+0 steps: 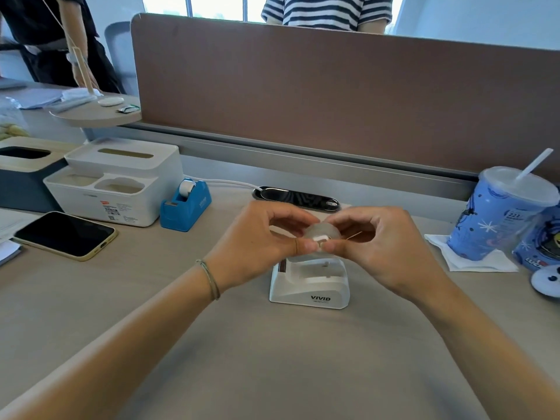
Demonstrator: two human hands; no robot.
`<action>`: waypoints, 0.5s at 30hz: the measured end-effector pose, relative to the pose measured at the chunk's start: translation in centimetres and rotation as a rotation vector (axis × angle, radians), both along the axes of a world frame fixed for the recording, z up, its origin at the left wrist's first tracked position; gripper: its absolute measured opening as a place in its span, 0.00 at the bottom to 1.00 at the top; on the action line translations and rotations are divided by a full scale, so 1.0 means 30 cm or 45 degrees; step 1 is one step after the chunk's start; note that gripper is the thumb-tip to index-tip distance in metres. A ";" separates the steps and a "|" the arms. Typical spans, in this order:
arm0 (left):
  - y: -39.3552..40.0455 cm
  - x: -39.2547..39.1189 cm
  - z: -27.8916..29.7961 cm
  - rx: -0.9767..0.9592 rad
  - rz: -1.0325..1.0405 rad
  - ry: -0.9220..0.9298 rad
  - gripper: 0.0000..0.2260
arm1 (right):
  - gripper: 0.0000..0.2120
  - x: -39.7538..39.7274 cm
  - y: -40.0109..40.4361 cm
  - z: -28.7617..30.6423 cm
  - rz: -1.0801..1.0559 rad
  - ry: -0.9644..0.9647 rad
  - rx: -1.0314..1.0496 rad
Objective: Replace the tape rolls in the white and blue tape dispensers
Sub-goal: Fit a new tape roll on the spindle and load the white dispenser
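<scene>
The white tape dispenser (310, 284) stands at the middle of the desk with its roll cradle empty. Just above it, my left hand (260, 237) and my right hand (381, 241) together pinch a translucent tape roll (322, 233) with a white hub; fingers hide much of the roll. The blue tape dispenser (185, 204) sits farther back on the left, a white roll seated in it, apart from both hands.
A white tissue-box organiser (115, 180) and a phone (65, 234) lie at the left. A blue lidded cup with a straw (503, 210) stands on a napkin at the right. A brown partition (333, 95) closes the back; two people stand behind it.
</scene>
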State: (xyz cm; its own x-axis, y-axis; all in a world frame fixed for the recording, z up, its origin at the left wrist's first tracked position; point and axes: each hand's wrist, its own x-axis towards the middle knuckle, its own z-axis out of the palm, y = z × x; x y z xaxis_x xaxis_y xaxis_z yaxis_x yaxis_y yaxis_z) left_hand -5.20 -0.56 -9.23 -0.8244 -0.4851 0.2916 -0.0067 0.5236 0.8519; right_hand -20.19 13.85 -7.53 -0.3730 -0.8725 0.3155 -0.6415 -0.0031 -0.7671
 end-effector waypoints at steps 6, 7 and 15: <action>0.031 -0.005 -0.048 -0.392 0.156 -0.209 0.09 | 0.13 -0.016 0.030 -0.037 -0.023 0.137 0.131; 0.032 -0.005 -0.053 -0.408 0.146 -0.236 0.09 | 0.14 -0.019 0.032 -0.037 -0.028 0.148 0.139; 0.054 -0.007 -0.069 -0.551 0.122 -0.393 0.08 | 0.09 -0.030 0.024 -0.068 -0.013 0.191 0.170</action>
State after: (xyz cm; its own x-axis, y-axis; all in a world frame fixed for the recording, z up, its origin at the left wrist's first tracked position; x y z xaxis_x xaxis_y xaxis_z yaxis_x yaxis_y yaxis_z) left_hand -5.41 1.04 -11.30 -0.8614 -0.4514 0.2330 -0.2874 0.8113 0.5092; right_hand -21.09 14.57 -9.56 -0.3394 -0.9069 0.2498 -0.7482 0.0994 -0.6560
